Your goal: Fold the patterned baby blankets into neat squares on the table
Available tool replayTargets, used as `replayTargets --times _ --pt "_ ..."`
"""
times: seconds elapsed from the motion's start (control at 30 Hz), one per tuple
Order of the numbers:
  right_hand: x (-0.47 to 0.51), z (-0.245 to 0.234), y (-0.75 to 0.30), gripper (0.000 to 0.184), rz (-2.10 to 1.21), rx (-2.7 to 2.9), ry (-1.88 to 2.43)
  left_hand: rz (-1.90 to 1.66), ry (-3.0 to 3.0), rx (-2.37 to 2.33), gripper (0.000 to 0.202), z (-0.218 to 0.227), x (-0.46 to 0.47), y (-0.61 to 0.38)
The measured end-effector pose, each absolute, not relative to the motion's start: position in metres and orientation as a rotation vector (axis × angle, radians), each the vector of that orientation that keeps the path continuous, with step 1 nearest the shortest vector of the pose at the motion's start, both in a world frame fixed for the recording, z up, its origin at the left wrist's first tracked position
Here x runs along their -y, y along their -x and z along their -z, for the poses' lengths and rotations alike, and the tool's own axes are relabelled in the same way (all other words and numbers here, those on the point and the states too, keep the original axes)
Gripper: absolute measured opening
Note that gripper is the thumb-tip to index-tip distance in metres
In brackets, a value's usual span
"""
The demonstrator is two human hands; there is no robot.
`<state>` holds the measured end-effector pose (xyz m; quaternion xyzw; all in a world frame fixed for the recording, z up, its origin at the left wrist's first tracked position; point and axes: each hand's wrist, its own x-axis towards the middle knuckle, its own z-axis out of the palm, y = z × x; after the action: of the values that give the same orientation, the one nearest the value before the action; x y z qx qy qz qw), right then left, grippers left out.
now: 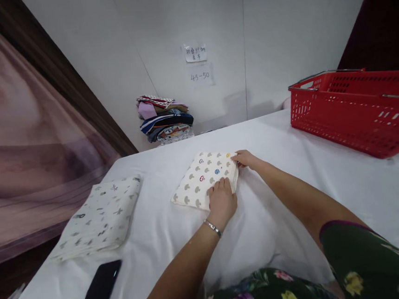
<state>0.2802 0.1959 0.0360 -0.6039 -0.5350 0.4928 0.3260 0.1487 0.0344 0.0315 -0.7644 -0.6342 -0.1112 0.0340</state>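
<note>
Head: left hand [221, 202], right hand [244, 158] on folded cloth [202, 177].

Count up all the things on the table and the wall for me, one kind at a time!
Folded printed cloths: 2, the mushroom-print cloth under the left hand and right hand, and the star-print cloth
Red basket: 1
Black phone: 1
Stack of folded fabrics at the back: 1
Paper notes on the wall: 2
Total: 7

Cream mushroom-print cloth [205, 178], red basket [353, 108]
</note>
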Motion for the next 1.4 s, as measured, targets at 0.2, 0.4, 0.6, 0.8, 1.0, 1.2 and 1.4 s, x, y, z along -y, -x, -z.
replayTargets --times 0.2,0.4,0.6,0.8,1.0,1.2,1.4 --pt "-0.201 -0.036 -0.280 0.018 -1.285 1.412 1.596 0.241 2.286 2.006 0.021 -0.037 -0.043 -0.154" --pt "-0.207 -0.035 -0.276 0.027 -1.314 1.395 1.530 0.156 2.270 2.054 0.019 -0.043 -0.047 -0.154" --pt "-0.204 -0.026 -0.276 0.037 -1.327 1.401 1.436 0.055 2.218 1.917 0.023 -0.042 -0.042 -0.160" --pt "-0.204 -0.023 -0.280 0.041 -1.341 1.422 1.483 -0.019 2.216 1.792 0.025 -0.037 -0.036 -0.168" --pt "-0.202 -0.023 -0.281 0.030 -1.338 1.442 1.483 0.002 2.189 1.761 0.030 -0.034 -0.030 -0.163" --pt "-0.205 -0.015 -0.281 0.033 -1.285 1.464 1.471 0.038 2.169 1.723 0.029 -0.032 -0.030 -0.164" --pt "-0.203 -0.010 -0.283 0.033 -1.236 1.535 1.464 0.074 2.187 1.669 0.030 -0.023 -0.026 -0.165"
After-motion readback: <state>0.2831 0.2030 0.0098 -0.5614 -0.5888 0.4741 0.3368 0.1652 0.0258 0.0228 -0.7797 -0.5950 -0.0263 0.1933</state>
